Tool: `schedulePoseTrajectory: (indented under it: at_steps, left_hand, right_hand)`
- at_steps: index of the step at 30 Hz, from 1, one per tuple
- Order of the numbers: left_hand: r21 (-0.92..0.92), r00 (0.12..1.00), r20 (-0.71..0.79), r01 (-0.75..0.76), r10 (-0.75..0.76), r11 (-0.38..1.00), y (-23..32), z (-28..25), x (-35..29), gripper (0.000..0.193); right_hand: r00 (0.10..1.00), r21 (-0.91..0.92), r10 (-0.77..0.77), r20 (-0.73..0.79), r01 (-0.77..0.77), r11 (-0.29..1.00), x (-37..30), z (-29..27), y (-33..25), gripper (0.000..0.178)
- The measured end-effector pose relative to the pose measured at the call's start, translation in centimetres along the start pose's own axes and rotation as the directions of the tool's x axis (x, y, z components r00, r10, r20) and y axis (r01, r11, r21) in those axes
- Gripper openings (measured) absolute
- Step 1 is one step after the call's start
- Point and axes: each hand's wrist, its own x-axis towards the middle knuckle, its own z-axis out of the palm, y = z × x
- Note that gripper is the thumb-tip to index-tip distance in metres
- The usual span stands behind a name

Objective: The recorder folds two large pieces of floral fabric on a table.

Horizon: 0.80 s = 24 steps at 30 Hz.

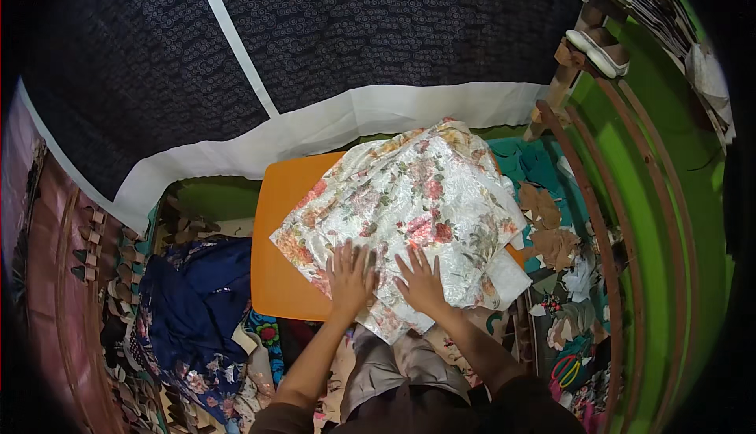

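A shiny white fabric with a floral print (425, 198) lies over an orange table top (287, 198), its near corner hanging past the front edge. My left hand (352, 275) rests flat on the cloth near that edge, fingers spread. Beside it, my right hand (420, 280) also lies flat on the fabric with its fingers apart. Folds and bunched layers show along the cloth's far side and right side. Neither hand grips anything.
Dark blue fabric (197, 284) is heaped left of the table. Cloth scraps (551, 245) and scissors with coloured handles (565, 371) lie at the right. A dark patterned curtain (394, 24) hangs behind. Curved wooden rails (594, 237) stand along the green wall (654, 292).
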Motion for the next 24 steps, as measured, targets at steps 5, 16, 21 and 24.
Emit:
schedulePoseTrajectory:
  at_steps: [5,16,21,24]
  left_hand:
    - [0.035,0.871,0.352,-0.378,0.342,0.925,-4.7,1.5,3.3,0.057]
    - [0.277,0.692,0.429,-0.713,0.581,0.645,-21.6,-2.0,12.6,0.057]
    - [0.114,0.413,0.509,-0.902,0.755,0.416,-22.1,-0.7,15.4,0.058]
    - [0.069,0.203,0.531,-0.978,0.823,0.197,-19.6,-1.2,17.6,0.061]
  right_hand:
    - [0.999,-0.001,-0.045,0.025,0.045,0.999,-1.8,0.0,-0.6,0.049]
    - [0.976,-0.235,-0.113,0.188,0.157,0.959,-8.9,-2.1,1.5,0.06]
    - [0.871,-0.17,0.064,0.487,0.022,0.985,-8.4,-4.5,-1.1,0.075]
    - [0.936,-0.166,-0.003,0.352,0.066,0.984,-8.4,-2.2,-1.2,0.075]
